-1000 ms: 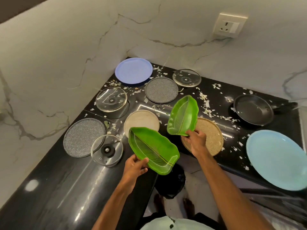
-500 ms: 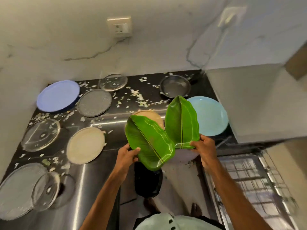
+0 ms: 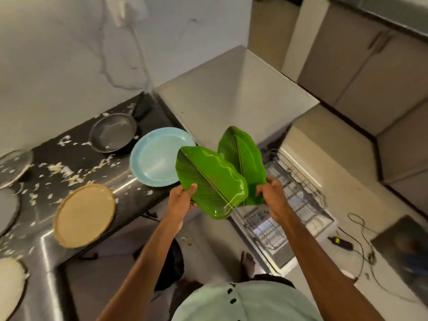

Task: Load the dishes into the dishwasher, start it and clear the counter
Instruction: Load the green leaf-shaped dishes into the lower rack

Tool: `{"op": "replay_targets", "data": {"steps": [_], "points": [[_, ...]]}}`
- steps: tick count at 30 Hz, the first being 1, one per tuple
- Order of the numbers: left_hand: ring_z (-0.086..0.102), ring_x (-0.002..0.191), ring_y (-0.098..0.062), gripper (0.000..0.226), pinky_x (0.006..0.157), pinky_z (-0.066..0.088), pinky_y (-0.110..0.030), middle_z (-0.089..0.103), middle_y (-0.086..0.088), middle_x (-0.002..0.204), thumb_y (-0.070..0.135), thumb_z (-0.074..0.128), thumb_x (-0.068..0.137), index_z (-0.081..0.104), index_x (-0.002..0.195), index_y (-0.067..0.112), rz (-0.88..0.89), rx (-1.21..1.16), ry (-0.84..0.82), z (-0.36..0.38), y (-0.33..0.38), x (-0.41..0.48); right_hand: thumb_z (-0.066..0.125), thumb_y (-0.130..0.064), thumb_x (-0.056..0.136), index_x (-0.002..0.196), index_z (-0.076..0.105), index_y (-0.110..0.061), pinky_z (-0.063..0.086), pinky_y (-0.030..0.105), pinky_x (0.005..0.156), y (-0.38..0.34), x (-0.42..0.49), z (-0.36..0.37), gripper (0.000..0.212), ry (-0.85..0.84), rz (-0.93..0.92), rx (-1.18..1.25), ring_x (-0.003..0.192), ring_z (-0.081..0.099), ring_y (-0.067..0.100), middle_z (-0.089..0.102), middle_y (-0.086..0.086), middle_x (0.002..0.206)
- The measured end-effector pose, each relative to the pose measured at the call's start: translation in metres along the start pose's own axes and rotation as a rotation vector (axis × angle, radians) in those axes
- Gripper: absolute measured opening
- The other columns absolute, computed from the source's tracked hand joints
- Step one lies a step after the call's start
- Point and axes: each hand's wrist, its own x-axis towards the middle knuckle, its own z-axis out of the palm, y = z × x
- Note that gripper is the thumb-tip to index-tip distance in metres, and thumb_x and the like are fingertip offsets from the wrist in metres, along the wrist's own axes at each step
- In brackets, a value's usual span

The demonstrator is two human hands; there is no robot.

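I hold two green leaf-shaped plates in the air, off the counter's right end. My left hand [image 3: 180,200] grips the near edge of the front leaf plate [image 3: 208,181]. My right hand [image 3: 271,195] grips the bottom of the rear leaf plate [image 3: 243,154], which stands more upright and is partly hidden by the front one. Below and to the right, the open dishwasher's wire rack [image 3: 294,200] is pulled out. A light blue plate [image 3: 155,158], a tan round plate [image 3: 83,216] and a black frying pan [image 3: 113,133] stay on the black counter [image 3: 129,193].
White food scraps [image 3: 64,172] litter the counter. More plates and a glass lid [image 3: 14,165] show at the left edge. A black bin bag [image 3: 171,262] sits on the floor by my feet. Cables and a charger [image 3: 342,242] lie on the floor at right. A beige appliance top [image 3: 231,89] adjoins the counter.
My view and both hands have swung right, carrying the two leaf plates from above the counter to above the open dishwasher rack. The left-hand dishes slid out of view.
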Motion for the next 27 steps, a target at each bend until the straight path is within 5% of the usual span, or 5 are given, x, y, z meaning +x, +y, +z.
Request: {"op": "replay_targets", "data": {"steps": [7, 11, 18, 21, 27], "points": [[0.062, 0.066, -0.015, 0.022, 0.052, 0.050, -0.022, 0.068, -0.011, 0.085, 0.024, 0.061, 0.100, 0.068, 0.106, 0.003, -0.052, 0.168, -0.195, 0.122, 0.003, 0.036, 0.048, -0.003, 0.053, 0.088, 0.060, -0.005, 0.054, 0.064, 0.076, 0.016, 0.031, -0.087, 0.037, 0.183, 0.093, 0.210, 0.079, 0.054, 0.032, 0.056, 0.017, 0.084], [0.062, 0.077, -0.024, 0.010, 0.053, 0.054, -0.023, 0.067, -0.013, 0.088, 0.018, 0.060, 0.101, 0.066, 0.099, 0.010, -0.079, 0.208, -0.293, 0.167, -0.003, 0.068, 0.048, 0.019, 0.074, 0.104, 0.063, -0.012, 0.055, 0.069, 0.080, 0.032, 0.053, -0.115, 0.046, 0.252, 0.166, 0.276, 0.085, 0.064, 0.041, 0.068, 0.021, 0.098], [0.070, 0.100, -0.033, 0.021, 0.059, 0.058, -0.025, 0.071, -0.015, 0.114, 0.008, 0.063, 0.097, 0.061, 0.118, 0.006, -0.265, 0.278, -0.379, 0.233, -0.053, 0.154, 0.060, -0.002, 0.065, 0.080, 0.069, -0.018, 0.057, 0.064, 0.080, 0.102, 0.127, -0.153, 0.024, 0.508, 0.316, 0.120, 0.089, 0.070, 0.044, 0.072, 0.019, 0.086], [0.068, 0.103, -0.035, 0.021, 0.056, 0.057, -0.024, 0.069, -0.018, 0.116, 0.006, 0.063, 0.097, 0.060, 0.117, 0.007, -0.295, 0.336, -0.386, 0.257, -0.085, 0.187, 0.060, -0.003, 0.078, 0.076, 0.067, -0.016, 0.058, 0.049, 0.074, 0.149, 0.164, -0.161, 0.015, 0.620, 0.399, 0.051, 0.077, 0.065, 0.031, 0.068, 0.014, 0.078], [0.067, 0.085, -0.024, 0.024, 0.050, 0.057, -0.023, 0.066, -0.016, 0.108, 0.001, 0.063, 0.096, 0.058, 0.119, 0.005, -0.338, 0.437, -0.382, 0.290, -0.152, 0.237, 0.057, 0.003, 0.088, 0.113, 0.073, -0.005, 0.049, 0.035, 0.071, 0.235, 0.220, -0.163, 0.031, 0.835, 0.536, -0.006, 0.087, 0.066, 0.036, 0.072, 0.022, 0.096]]}}
